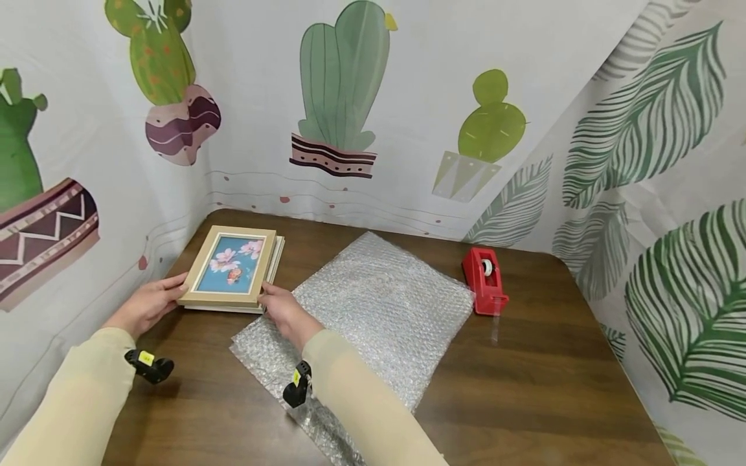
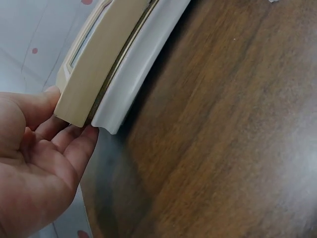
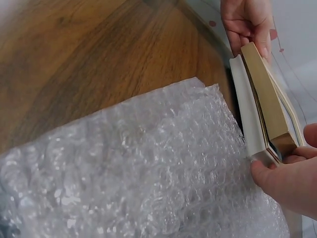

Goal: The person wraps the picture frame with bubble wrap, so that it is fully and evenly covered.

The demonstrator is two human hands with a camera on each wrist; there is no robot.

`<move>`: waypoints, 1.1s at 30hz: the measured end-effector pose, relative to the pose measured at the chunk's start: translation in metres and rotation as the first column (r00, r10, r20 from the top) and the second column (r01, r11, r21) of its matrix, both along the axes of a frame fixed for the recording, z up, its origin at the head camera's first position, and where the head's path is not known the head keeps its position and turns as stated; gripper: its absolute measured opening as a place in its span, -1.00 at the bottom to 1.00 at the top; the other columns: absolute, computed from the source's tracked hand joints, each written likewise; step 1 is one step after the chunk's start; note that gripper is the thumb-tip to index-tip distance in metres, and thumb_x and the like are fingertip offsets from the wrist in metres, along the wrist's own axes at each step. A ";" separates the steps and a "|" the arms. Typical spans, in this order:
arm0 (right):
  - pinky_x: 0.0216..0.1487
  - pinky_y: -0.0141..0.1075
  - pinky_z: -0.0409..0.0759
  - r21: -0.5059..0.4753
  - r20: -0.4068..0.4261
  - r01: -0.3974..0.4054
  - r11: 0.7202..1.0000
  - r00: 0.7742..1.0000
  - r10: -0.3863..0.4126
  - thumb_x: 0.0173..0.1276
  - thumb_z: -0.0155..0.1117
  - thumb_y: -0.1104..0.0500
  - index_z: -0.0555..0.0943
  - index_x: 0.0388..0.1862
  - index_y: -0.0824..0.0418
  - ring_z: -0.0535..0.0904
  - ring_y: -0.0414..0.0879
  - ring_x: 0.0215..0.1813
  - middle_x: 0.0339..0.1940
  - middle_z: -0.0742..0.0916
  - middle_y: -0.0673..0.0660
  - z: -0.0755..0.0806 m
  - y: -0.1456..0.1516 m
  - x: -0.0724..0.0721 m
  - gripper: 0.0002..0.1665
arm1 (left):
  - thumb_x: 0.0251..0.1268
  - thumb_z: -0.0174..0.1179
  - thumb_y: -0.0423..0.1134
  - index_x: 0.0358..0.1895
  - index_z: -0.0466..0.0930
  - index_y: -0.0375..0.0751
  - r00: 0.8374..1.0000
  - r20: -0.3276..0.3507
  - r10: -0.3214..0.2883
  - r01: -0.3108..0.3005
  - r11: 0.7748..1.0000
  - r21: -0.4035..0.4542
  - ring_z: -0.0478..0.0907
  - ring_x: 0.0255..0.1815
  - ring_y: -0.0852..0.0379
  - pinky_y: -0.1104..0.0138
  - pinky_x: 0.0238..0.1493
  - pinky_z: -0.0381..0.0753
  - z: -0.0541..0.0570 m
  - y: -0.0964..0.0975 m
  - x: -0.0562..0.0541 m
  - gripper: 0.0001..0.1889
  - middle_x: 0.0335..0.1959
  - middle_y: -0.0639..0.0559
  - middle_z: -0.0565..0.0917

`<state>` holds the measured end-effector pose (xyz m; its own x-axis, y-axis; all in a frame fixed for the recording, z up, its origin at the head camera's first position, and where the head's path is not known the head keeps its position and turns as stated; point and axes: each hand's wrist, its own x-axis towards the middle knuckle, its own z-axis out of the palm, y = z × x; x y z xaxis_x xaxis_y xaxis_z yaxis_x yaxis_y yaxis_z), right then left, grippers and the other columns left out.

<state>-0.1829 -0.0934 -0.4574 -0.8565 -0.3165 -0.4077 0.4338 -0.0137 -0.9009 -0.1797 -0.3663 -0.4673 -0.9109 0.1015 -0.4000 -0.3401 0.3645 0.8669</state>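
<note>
A tan wooden picture frame (image 1: 230, 299) with pink flowers on blue lies on top of a white frame (image 1: 276, 259) at the table's left side. My left hand (image 1: 148, 304) holds the tan frame's near left corner, thumb on its upper edge and fingers curled below, fingertips close to the white frame (image 2: 141, 64). At the near right corner, my right hand (image 1: 287, 314) grips the tan frame (image 3: 270, 94). One of its digits touches the white frame's corner in the right wrist view. The undersides of the frames are hidden.
A sheet of bubble wrap (image 1: 384, 304) lies across the middle of the brown wooden table (image 1: 542, 375), partly under my right forearm. Right of it stands a red tape dispenser (image 1: 484, 281) with a strip of tape hanging out. Patterned cloth (image 1: 250, 97) hangs behind the table.
</note>
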 end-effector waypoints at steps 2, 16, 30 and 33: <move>0.67 0.07 0.19 -0.001 -0.003 0.011 1.000 1.000 -0.011 0.55 0.04 0.31 0.33 0.57 0.26 0.18 0.19 0.68 0.64 0.34 0.26 0.000 0.000 0.000 -0.38 | 0.68 -0.15 0.03 0.59 -0.32 -0.34 1.000 -0.002 -0.001 0.001 1.000 -0.006 0.26 -0.14 0.86 -0.18 0.65 -0.03 0.002 0.001 -0.001 -0.23 0.65 -0.44 -0.16; 0.62 -0.03 0.32 -0.066 -0.055 0.144 0.987 0.988 -0.148 0.53 0.08 0.34 0.42 0.50 0.29 0.35 0.11 0.60 0.59 0.44 0.19 0.007 -0.001 -0.006 -0.43 | 0.59 0.05 -0.06 0.58 -0.29 -0.43 0.995 -0.079 0.064 -0.045 0.974 0.222 0.51 -0.14 0.72 0.68 0.00 0.53 0.017 0.007 -0.002 -0.14 -0.12 0.72 0.53; 0.29 -0.22 0.67 -0.127 -0.079 0.272 0.954 0.956 -0.283 0.46 0.21 0.40 0.53 0.38 0.34 0.72 0.04 0.19 0.30 0.67 0.34 0.014 0.019 -0.006 -0.49 | 0.60 0.05 -0.23 0.59 -0.44 -0.43 0.995 -0.098 -0.027 0.063 0.920 0.386 0.58 -0.02 0.65 0.71 0.03 0.56 0.029 0.029 0.001 -0.12 0.69 -0.27 -0.15; 0.23 -0.24 0.71 -0.087 -0.102 0.262 0.961 0.957 -0.271 0.44 0.24 0.39 0.55 0.37 0.32 0.74 0.04 0.15 0.27 0.69 0.34 0.019 0.032 -0.005 -0.49 | 0.61 0.02 -0.29 0.58 -0.44 -0.46 0.992 -0.125 -0.032 0.080 0.915 0.396 0.57 -0.01 0.67 0.73 0.04 0.55 0.035 0.038 0.000 -0.15 0.59 -0.49 -0.47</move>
